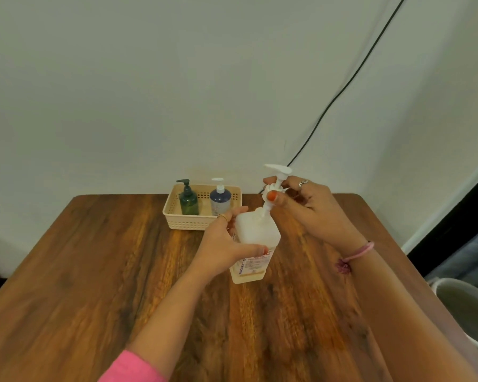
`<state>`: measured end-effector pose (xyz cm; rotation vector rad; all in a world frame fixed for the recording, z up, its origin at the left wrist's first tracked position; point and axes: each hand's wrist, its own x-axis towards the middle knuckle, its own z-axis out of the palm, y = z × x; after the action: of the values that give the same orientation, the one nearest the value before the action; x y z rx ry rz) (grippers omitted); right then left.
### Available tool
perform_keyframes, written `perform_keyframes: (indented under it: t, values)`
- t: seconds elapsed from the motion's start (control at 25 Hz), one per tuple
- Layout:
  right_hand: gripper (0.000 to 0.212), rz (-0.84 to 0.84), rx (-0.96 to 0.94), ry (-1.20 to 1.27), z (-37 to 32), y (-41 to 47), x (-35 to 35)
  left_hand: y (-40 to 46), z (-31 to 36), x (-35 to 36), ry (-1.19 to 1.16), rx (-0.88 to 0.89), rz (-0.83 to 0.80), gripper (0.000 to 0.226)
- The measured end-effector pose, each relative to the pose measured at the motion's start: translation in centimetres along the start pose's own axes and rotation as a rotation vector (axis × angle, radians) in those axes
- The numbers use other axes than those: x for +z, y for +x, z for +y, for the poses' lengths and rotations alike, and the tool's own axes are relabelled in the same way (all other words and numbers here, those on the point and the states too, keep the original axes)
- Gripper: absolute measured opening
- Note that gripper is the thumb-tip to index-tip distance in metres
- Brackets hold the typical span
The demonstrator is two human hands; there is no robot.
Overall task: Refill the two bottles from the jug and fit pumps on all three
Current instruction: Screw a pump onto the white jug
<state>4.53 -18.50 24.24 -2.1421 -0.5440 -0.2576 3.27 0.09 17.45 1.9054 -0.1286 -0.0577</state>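
Jug (255,244) stands upright at table (94,271) centre; your left hand (226,244) grasps its body, your right hand (301,199) pinches the pump (276,183) collar above its neck, basket (174,216) at 11 o'clock.

Surface (94,271) left of and in front of jug (255,238): bare wood, open passage. Behind jug, just left: basket (193,220) with two pump bottles blocks that side. Right of jug: bare strip to surface edge; a grey bin (464,301) stands beyond it.

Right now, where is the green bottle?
In the head view, the green bottle stands in the cream basket at the table's far edge, left of the blue bottle.
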Motion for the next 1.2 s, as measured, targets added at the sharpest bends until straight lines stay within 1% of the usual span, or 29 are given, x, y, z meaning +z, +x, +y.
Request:
perform_keyframes:
  t: [0.24, 0.4, 0.48, 0.56, 0.64, 0.68, 0.72, 0.8, 0.84, 0.88, 0.92, 1.0, 1.04, 1.08, 1.12, 1.2]
  values:
    - [0.031, -0.042, -0.007, -0.01, -0.7, 0.7, 1.6, 0.4, 0.9, -1.7, -0.05, 0.024, -0.01, 0.08]
    - [0.033, -0.016, 0.073, 0.021, -1.2, 0.9, 2.1, 0.4, 1.1, -2.1, -0.08, 0.024, -0.021, 0.079]
    - [0.033, -0.013, 0.072, 0.008, -1.3, 0.8, 2.4, 0.4, 1.2, -2.4, -0.091, 0.019, -0.031, 0.078]
    - [0.034, 0.029, 0.074, 0.0, -1.4, 0.8, 2.8, 0.2, 1.2, -2.5, -0.092, 0.017, -0.036, 0.079]
    - [0.041, 0.065, 0.105, 0.009, -1.5, 0.9, 3.2, 0.1, 1.2, -2.6, -0.094, 0.014, -0.041, 0.081]
    - [0.046, 0.046, 0.128, 0.011, -1.5, 0.9, 3.2, 0.1, 1.3, -2.6, -0.097, 0.016, -0.043, 0.082]
    - [0.052, -0.012, 0.151, 0.025, -1.4, 0.9, 3.0, 0.0, 1.2, -2.6, -0.096, 0.019, -0.043, 0.082]
    - [0.065, -0.175, 0.193, 0.135, -1.1, 0.7, 2.4, 0.0, 1.2, -2.8, -0.088, 0.019, -0.041, 0.081]
    - [0.066, -0.226, 0.196, 0.212, -1.0, 0.6, 2.2, -0.1, 1.2, -2.9, -0.087, 0.016, -0.042, 0.081]
    - [0.062, -0.244, 0.18, 0.284, -0.9, 0.4, 2.1, -0.1, 1.2, -3.0, -0.09, 0.014, -0.045, 0.081]
    - [0.055, -0.225, 0.158, 0.332, -0.8, 0.3, 2.2, -0.1, 1.2, -3.1, -0.096, 0.012, -0.049, 0.081]
    - [0.045, -0.098, 0.164, 0.392, -0.8, 0.1, 3.2, -0.2, 1.3, -3.3, -0.099, 0.018, -0.051, 0.083]
    - [0.048, -0.022, 0.191, 0.415, -0.9, 0.1, 3.9, -0.2, 1.2, -3.4, -0.095, 0.024, -0.048, 0.083]
    - [0.055, 0.023, 0.214, 0.421, -0.9, 0.1, 4.4, -0.3, 1.2, -3.5, -0.093, 0.029, -0.045, 0.083]
    - [0.063, 0.033, 0.234, 0.414, -1.1, 0.1, 4.7, -0.5, 1.2, -3.5, -0.092, 0.031, -0.045, 0.082]
    - [0.074, -0.073, 0.276, 0.421, -1.0, 0.1, 4.4, -0.6, 1.1, -3.6, -0.088, 0.029, -0.041, 0.08]
